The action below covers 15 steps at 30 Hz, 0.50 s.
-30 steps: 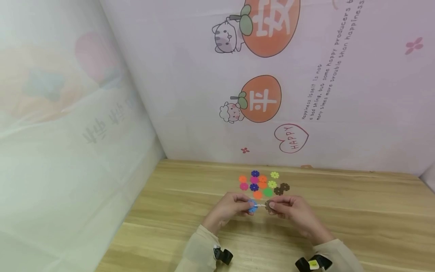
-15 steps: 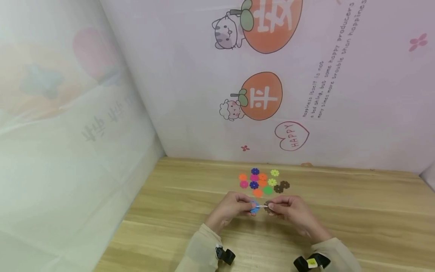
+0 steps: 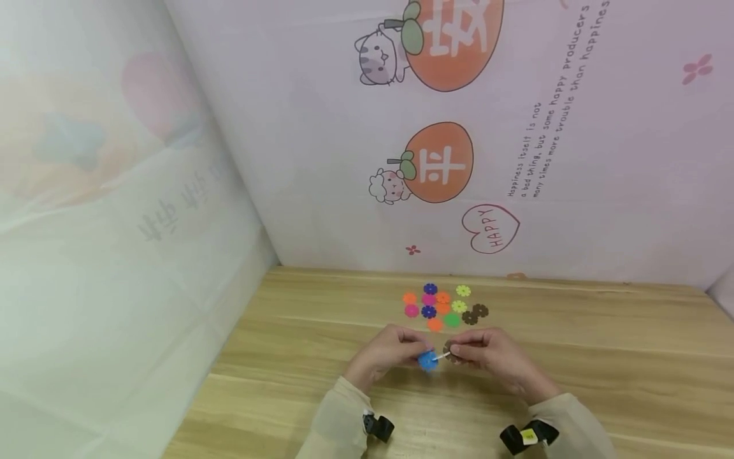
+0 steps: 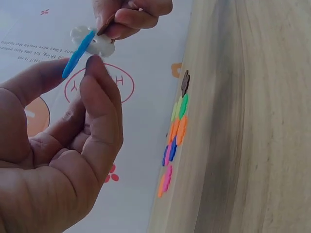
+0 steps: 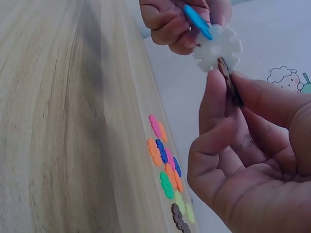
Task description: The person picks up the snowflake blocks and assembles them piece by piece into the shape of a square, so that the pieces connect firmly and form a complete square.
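Between the hands are three joined flower-shaped discs: a blue snowflake disc [image 3: 427,361], a white disc [image 5: 218,48] and a brown disc [image 5: 228,80]. The white one stands edge-on in the head view, linking the other two. My right hand [image 3: 493,354] pinches the brown disc between thumb and fingers. My left hand [image 3: 387,354] is beside the blue disc, its thumb [image 4: 51,75] at the disc's edge. In the left wrist view a gap shows between the disc and the index fingertip [image 4: 95,65]. The blue disc hangs just below the left fingertips in the head view.
Behind the hands, loose discs in orange, pink, dark blue, yellow, green [image 3: 452,320] and brown [image 3: 470,317] lie flat on the wooden table [image 3: 298,344]. A printed cloth wall [image 3: 321,191] rises along the table's far edge, another cloth at the left.
The blue disc, earlier pinched in the left fingers, now sits lower and shows more of its face. Its joint with the white disc has tilted. The left fingers have loosened from it.
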Available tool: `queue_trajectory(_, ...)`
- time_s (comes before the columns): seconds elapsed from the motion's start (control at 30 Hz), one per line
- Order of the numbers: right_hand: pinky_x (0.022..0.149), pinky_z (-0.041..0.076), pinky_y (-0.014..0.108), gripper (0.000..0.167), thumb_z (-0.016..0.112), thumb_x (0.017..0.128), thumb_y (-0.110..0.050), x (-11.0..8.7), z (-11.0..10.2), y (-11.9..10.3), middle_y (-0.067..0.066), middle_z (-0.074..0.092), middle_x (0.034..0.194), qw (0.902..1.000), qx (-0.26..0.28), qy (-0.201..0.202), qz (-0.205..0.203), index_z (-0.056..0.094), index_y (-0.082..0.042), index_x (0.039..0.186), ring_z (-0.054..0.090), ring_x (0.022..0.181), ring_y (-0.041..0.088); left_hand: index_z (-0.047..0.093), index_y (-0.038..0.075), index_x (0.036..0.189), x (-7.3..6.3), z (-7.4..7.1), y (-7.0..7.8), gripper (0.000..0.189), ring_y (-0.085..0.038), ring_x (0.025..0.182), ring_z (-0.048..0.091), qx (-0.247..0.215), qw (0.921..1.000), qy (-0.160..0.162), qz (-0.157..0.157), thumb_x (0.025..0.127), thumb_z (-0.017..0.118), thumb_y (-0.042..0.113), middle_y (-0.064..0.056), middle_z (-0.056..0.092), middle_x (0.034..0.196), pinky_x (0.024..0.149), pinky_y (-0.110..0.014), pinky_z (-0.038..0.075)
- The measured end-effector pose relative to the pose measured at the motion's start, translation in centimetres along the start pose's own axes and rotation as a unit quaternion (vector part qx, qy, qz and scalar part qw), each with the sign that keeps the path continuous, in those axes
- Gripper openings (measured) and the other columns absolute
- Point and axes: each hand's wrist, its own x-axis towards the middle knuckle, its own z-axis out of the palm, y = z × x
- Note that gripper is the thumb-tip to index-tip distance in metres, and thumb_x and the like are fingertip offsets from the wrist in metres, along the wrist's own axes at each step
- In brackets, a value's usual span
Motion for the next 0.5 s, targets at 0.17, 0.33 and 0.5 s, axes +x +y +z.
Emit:
queue_trajectory(0.17, 0.086, 0.058, 0.034, 0.036, 0.069, 0.094, -0.019, 0.0, 0.1, -0.4, 0.006, 0.073, 0.101, 0.9997, -0.008, -0.017, 0.016, 0.066, 0.008, 0.117, 0.069, 0.091, 0.017, 0.075, 0.002, 0.103, 0.4, 0.3, -0.1, 0.022, -0.01, 0.076, 0.066, 0.032, 0.9995, 0.004, 0.004, 0.093, 0.07, 0.021, -0.002, 0.072, 0.088, 0.077, -0.03, 0.059)
queue_trajectory(0.33, 0.083, 0.059, 0.037, 0.039, 0.071, 0.091, -0.022, 0.3, 0.4, -0.5, 0.007, 0.073, 0.098, 0.9993, -0.027, -0.014, 0.019, 0.064, 0.006, 0.117, 0.069, 0.093, 0.024, 0.077, 0.006, 0.102, 0.6, 0.8, -0.3, 0.022, -0.009, 0.082, 0.065, 0.055, 0.9984, -0.011, 0.006, 0.091, 0.072, 0.024, 0.001, 0.074, 0.095, 0.076, -0.026, 0.056)
queue_trajectory(0.5, 0.078, 0.059, 0.036, 0.034, 0.073, 0.09, -0.021, 0.7, 0.8, -0.4, 0.008, 0.074, 0.095, 0.9985, -0.053, -0.002, 0.011, 0.066, 0.005, 0.112, 0.07, 0.089, 0.025, 0.075, 0.004, 0.104, 0.6, 1.1, -0.4, 0.021, -0.009, 0.081, 0.067, 0.037, 0.9992, -0.015, -0.001, 0.09, 0.074, 0.018, -0.002, 0.075, 0.096, 0.078, -0.027, 0.057)
